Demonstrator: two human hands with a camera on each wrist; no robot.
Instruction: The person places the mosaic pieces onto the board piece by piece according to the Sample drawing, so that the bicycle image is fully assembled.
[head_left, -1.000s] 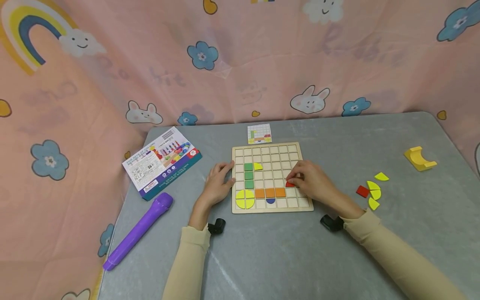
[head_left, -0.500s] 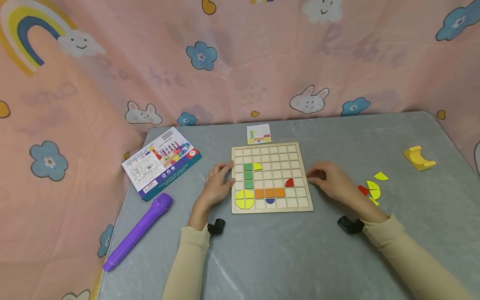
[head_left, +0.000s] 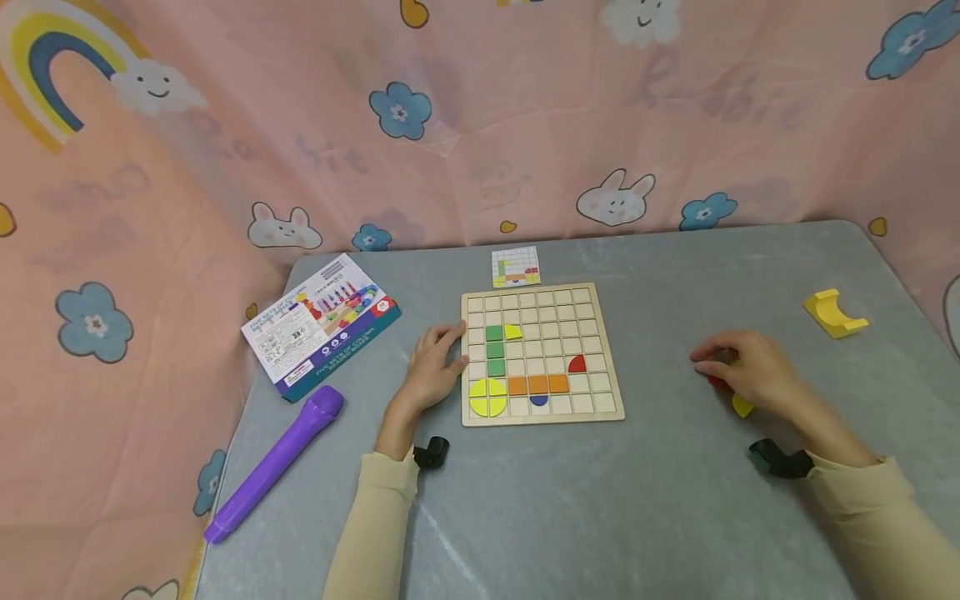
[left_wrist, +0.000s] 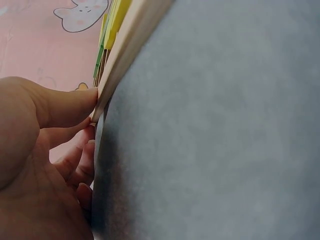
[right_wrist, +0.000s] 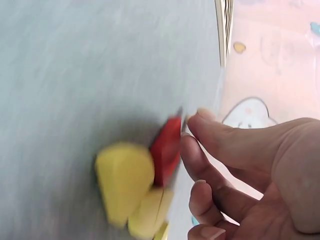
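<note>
As right hand (head_left: 757, 371) arches, red tile (right_wrist: 166, 149) beneath

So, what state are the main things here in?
Square wooden grid board: flat, partly filled
Red quarter-circle tile: flat on the board
Left hand: touching the board's edge
Right hand: at a flat red tile, grip unclear
Small white printed card: flat, print up
Long purple plastic stick: lying down
White-and-teal printed box: lying flat
Curved yellow block: resting on grey table

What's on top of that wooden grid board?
On the grid board: three green squares, three orange squares, four yellow quarter circles, another yellow piece, a red quarter circle, a blue semicircle. Whatever they cover is hidden.
</note>
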